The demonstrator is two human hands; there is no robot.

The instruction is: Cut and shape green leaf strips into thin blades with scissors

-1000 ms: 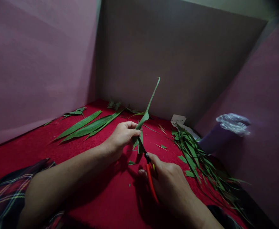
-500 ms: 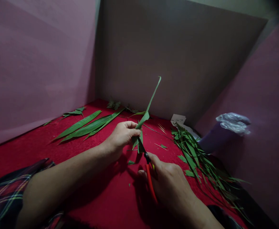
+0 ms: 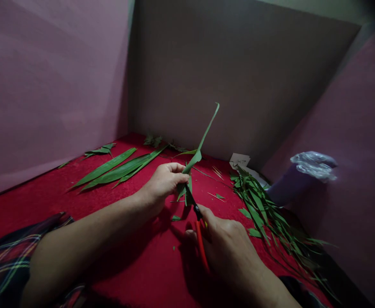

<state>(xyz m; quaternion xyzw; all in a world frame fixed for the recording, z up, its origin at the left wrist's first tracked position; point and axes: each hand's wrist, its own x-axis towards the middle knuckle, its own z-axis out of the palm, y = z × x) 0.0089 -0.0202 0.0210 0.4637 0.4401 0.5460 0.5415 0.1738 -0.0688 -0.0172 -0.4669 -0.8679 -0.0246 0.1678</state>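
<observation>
My left hand (image 3: 162,183) pinches a long green leaf (image 3: 200,145) near its lower end, and the leaf stands up and leans right toward the back wall. My right hand (image 3: 228,247) grips red-handled scissors (image 3: 199,233). Their dark blades point up at the base of the held leaf, just under my left fingers. A few small green offcuts (image 3: 176,218) lie on the red cloth (image 3: 132,252) below the blades.
Several whole long leaves (image 3: 116,169) lie on the cloth at the back left. A heap of cut leaf strips (image 3: 264,214) spreads along the right. A purple container with clear plastic (image 3: 302,173) and a white paper scrap (image 3: 240,161) sit by the right wall. Pink walls close in.
The tip of the held leaf has swung slightly to the right. Both hands and the scissors stay in nearly the same place.
</observation>
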